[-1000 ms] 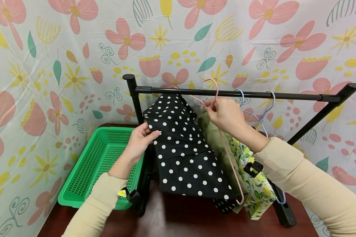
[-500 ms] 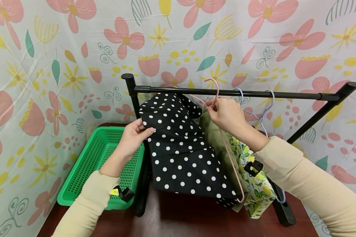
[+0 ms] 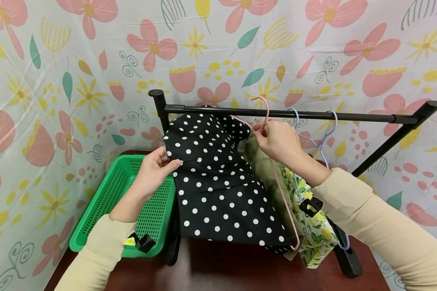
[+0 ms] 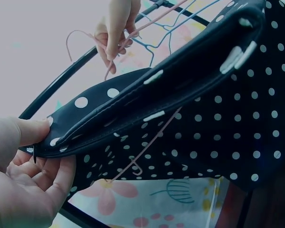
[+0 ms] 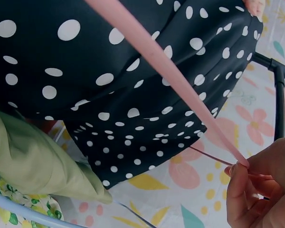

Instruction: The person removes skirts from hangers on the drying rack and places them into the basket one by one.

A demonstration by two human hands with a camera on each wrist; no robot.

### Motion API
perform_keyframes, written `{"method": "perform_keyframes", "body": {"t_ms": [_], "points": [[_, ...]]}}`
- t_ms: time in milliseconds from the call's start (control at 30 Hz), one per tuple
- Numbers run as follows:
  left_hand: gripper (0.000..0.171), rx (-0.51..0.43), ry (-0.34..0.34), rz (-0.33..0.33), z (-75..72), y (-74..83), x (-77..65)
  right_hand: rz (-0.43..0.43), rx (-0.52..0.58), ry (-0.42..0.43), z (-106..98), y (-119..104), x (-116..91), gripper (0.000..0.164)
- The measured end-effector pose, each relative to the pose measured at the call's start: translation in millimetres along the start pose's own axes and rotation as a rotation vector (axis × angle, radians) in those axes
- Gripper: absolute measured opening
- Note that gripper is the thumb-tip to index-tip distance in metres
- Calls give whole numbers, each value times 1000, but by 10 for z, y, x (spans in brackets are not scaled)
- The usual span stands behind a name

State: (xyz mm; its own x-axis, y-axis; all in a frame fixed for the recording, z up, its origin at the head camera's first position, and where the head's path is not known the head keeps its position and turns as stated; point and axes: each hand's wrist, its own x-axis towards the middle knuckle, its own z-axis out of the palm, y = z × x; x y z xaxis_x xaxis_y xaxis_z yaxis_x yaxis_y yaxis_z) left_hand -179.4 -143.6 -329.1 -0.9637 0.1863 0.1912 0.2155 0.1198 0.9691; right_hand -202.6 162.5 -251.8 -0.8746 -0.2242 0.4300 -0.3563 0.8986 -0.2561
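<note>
A black garment with white polka dots (image 3: 218, 190) hangs in front of the rack's rail. My left hand (image 3: 154, 167) pinches its left edge between thumb and fingers. In the left wrist view, the garment's upper edge (image 4: 154, 95) gapes open, and a small dark tab (image 4: 34, 153) hangs by the thumb. My right hand (image 3: 278, 139) pinches a pink hanger (image 3: 282, 194) just below its hook, which rises in front of the rail. One hanger arm runs left behind the garment; the other slopes down along its right side. The right wrist view shows thumb and fingers on the pink hanger (image 5: 180, 90).
The black rack rail (image 3: 364, 117) spans the view. An olive-green garment (image 3: 256, 157) and a lemon-print garment (image 3: 317, 238) hang to the right, near blue hangers (image 3: 324, 141). A green basket (image 3: 78, 238) stands left of the rack on the dark red table (image 3: 218, 270).
My left hand has moved left and slightly down, drawing the polka-dot garment's edge out so it spreads wider. My right hand stays in place on the pink hanger.
</note>
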Motion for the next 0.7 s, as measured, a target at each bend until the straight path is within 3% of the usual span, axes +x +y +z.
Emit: {"method": "perform_keyframes", "body": {"t_ms": [700], "points": [[23,114,-21,71,-228,127,-119,24,-6,9,-15,8,7,27]]}}
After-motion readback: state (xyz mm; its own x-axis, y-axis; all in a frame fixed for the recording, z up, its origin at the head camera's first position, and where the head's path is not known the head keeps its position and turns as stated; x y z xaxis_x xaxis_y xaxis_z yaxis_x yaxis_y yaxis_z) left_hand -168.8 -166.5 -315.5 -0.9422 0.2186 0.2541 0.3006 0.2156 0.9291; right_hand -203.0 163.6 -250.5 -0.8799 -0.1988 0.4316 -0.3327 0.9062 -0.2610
